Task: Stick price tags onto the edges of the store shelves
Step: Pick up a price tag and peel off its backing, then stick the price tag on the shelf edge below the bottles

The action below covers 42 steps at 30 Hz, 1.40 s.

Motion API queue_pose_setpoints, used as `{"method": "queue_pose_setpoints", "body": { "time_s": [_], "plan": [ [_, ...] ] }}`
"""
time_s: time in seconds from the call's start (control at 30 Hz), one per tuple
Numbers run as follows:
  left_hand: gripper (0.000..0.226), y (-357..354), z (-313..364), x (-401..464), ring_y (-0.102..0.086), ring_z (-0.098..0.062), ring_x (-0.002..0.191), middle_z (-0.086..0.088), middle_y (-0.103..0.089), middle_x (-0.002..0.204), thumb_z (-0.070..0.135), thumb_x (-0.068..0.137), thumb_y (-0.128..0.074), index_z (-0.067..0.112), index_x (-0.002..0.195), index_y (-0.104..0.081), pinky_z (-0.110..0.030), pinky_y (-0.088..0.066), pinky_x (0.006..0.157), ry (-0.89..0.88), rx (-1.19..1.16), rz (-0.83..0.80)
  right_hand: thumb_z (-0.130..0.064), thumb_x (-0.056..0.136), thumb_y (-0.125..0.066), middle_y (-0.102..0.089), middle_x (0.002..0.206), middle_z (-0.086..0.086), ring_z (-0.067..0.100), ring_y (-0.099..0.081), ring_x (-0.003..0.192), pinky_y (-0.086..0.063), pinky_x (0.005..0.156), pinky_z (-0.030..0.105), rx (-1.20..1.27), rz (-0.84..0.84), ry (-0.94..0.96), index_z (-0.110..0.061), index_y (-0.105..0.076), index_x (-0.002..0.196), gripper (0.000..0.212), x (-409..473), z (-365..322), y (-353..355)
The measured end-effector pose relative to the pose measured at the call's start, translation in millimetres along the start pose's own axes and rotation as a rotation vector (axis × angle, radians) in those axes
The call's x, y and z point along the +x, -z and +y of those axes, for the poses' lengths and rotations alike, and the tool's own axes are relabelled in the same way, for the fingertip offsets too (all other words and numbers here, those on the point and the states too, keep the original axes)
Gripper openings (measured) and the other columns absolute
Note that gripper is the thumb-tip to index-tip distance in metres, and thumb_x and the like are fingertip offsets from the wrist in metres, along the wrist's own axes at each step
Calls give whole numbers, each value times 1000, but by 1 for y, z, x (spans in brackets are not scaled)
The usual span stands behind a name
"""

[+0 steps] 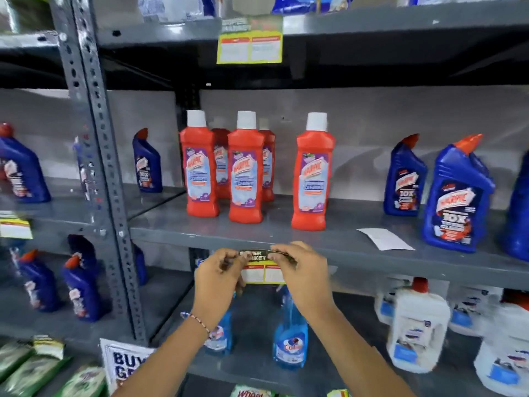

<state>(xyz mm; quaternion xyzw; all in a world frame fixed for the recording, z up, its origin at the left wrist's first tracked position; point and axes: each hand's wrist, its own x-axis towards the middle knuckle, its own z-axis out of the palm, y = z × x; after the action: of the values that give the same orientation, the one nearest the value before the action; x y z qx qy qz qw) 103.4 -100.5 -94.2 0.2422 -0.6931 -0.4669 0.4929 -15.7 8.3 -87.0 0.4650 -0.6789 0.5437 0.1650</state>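
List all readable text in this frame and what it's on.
"SUPER MARKET", partly covered: price tag held by both hands.
"HARPIC": red bottles.
"HARPIC", "10X": blue bottle.
"BUY", cut off: sign.
"Wheel": packet.
Upper tag, white slip: unreadable.

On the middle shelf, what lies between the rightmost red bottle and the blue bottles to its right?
In the head view, a white paper slip lies flat on the shelf between the red bottle and the blue bottles; otherwise that stretch is bare.
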Motion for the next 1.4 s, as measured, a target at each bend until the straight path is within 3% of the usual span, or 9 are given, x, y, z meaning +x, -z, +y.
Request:
{"method": "queue_pose_setpoints", "body": {
  "time_s": [0.27,0.4,0.63,0.73,0.9,1.0,1.2,1.3,1.4],
  "plan": [
    [23,39,-19,39,-51,-18,32,-18,-62,47,21,85,-72,4,72,-65,-20,-45,37,56,-11,-38,-14,81,-73,-73,83,-4,17,-67,77,-55,69,40,-122,105,24,-20,-76,86,8,9,-13,-63],
    [24,40,-24,50,-50,-18,32,-25,-64,52,21,85,-73,3,71,-65,-20,-45,35,35,-14,-48,-13,81,-73,-73,83,-5,16,-67,77,-56,67,40,-171,162,28,-20,-76,86,8,11,-14,-70],
    [40,41,-26,61,-48,-12,39,-11,-61,50,29,78,-78,1,62,-56,-13,-41,42,-38,181,21,-28,78,-78,-59,88,-9,13,-56,81,-51,53,32,-395,239,-14,-28,-74,86,9,10,-27,-69],
    [43,49,-22,62,-48,-15,47,0,-52,49,36,71,-82,8,66,-49,-33,-43,52,-81,296,77,-40,72,-80,-56,94,-9,11,-54,90,-52,57,34,-415,220,-130,-32,-72,92,23,16,-27,-63],
    [39,48,-15,68,-52,-11,65,3,-55,72,3,71,-79,29,68,-50,-28,-48,62,-339,249,-20,-32,77,-78,-59,93,-16,7,-56,90,-54,65,33,-330,173,-157,-33,-68,96,22,16,-27,-46],
    [35,33,-6,67,-59,-11,75,4,-62,82,-17,68,-63,18,69,-63,-25,-50,68,-496,238,-108,-22,78,-77,-61,93,-17,5,-54,86,-54,69,32,-302,182,-155,-31,-69,95,21,14,-22,-27],
    [35,-21,27,58,-65,-6,89,5,-75,90,-16,77,-55,16,81,-71,-6,-48,79,-508,133,-325,-22,84,-67,-68,101,-4,20,-62,97,-51,85,37,-443,307,-104,-25,-70,97,13,26,9,60],
    [33,-57,40,56,-69,-7,91,6,-76,99,-6,83,-57,22,93,-73,-15,-52,87,-484,146,-498,-52,86,-57,-62,126,-1,24,-54,121,-46,98,45,-634,163,-244,-24,-62,118,43,40,30,112],
    [32,-90,50,55,-67,-4,99,6,-74,109,-1,86,-59,21,106,-71,1,-43,87,-459,175,-593,-85,73,-39,-37,155,2,25,-32,143,-32,113,50,-708,-141,-458,-27,-34,146,93,46,40,146]
  ]
}}
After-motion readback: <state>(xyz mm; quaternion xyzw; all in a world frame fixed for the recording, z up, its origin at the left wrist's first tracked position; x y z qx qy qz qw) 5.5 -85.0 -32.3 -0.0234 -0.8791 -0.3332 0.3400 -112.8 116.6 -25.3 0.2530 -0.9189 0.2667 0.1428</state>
